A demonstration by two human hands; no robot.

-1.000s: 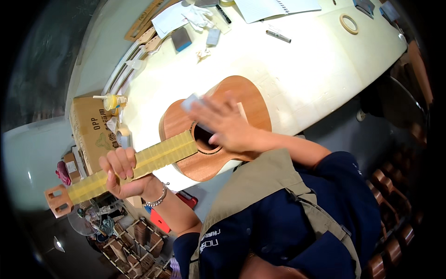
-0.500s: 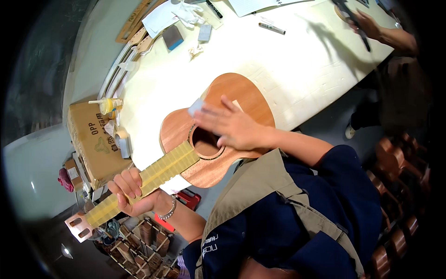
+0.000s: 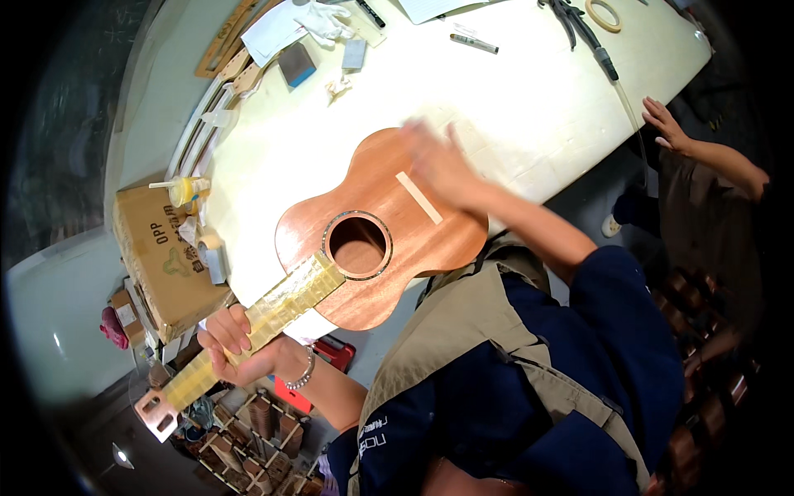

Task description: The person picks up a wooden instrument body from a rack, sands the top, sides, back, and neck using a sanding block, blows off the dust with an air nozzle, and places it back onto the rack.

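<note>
An unfinished ukulele (image 3: 376,310) lies across the front of the table, its reddish-brown top facing up, with a round soundhole (image 3: 358,245) and a pale bare strip (image 3: 419,198). Yellow masking tape (image 3: 298,288) covers its fretboard, and the slotted headstock (image 3: 157,415) points lower left. My left hand (image 3: 240,343) wraps round the taped neck. Over the far edge of the body is my right hand (image 3: 438,165), blurred by motion. The light grey sanding pad seen under its fingers half a second ago is now hidden by hand and blur.
Sanding blocks (image 3: 296,64), a white glove (image 3: 322,21) and a marker (image 3: 474,44) lie at the back. A cardboard box (image 3: 161,260) and a drink cup (image 3: 188,191) stand left. Back right are a black tool with a cable (image 3: 583,37) and a tape roll (image 3: 603,15); a co-worker's hand (image 3: 666,126) is nearby.
My right hand has swept away from the soundhole toward the body's far right edge, uncovering the soundhole and strip. The ukulele has shifted slightly. The co-worker's hand has left the black tool on the table.
</note>
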